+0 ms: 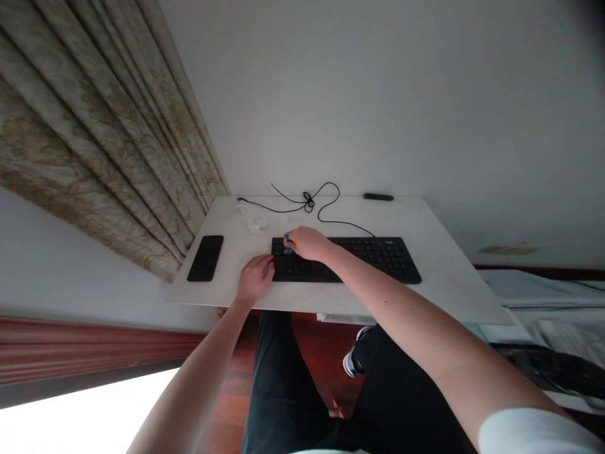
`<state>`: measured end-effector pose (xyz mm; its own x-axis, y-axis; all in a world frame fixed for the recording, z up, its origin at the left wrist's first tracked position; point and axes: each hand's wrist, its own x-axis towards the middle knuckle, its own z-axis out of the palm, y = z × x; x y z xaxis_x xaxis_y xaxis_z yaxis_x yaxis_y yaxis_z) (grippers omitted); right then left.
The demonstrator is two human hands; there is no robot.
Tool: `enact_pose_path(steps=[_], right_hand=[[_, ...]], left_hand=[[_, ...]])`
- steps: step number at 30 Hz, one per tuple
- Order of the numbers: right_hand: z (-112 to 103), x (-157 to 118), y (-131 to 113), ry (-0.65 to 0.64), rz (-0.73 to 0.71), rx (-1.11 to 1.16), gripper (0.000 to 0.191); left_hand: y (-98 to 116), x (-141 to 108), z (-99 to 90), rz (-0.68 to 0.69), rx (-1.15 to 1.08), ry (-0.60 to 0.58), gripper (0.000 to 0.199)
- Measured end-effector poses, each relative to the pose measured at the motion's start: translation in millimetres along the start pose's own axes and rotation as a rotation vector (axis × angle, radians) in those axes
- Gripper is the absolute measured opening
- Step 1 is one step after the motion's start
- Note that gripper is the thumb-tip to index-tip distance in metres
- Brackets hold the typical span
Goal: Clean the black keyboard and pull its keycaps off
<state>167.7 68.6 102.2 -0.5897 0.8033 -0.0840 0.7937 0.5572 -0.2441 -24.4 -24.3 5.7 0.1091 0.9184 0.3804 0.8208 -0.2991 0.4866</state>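
A black full-size keyboard (392, 260) lies on the white desk in front of me. My left hand (256, 276) rests at its left end, with fingertips and thumb against the edge, gripping it there. Above the upper left keys, my right hand (306, 243) is closed around a small blue item (286, 239). Most of that item is covered by the fingers, so its kind cannot be made out. The right forearm passes over the middle of the keyboard and hides part of the keys.
Behind the keyboard runs its looped black cable (309, 202). Crumpled white tissue (258, 225) lies left of it. A black phone (205, 258) sits at the desk's left, and a dark slim object (378, 197) near the wall. A patterned curtain (118, 120) hangs beside the desk (454, 296).
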Motion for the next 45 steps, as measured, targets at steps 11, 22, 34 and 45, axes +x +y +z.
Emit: enact_pose_path(steps=[11, 22, 34, 45], right_hand=[[10.8, 2.9, -15.1, 0.065, -0.087, 0.131, 0.027], [-1.4, -6.6, 14.3, 0.117, -0.074, 0.221, 0.023], [-10.1, -18.0, 17.1, -0.066, 0.035, -0.073, 0.031], [1.6, -15.0, 5.8, -0.004, 0.005, 0.036, 0.030]], left_hand=[[0.1, 0.5, -0.4, 0.006, 0.023, 0.005, 0.030], [-2.1, -0.2, 2.2, 0.003, 0.029, 0.006, 0.029], [-2.0, 1.4, 1.2, -0.001, 0.000, 0.006, 0.029], [-2.6, 1.6, 0.2, -0.008, 0.000, -0.007, 0.030]])
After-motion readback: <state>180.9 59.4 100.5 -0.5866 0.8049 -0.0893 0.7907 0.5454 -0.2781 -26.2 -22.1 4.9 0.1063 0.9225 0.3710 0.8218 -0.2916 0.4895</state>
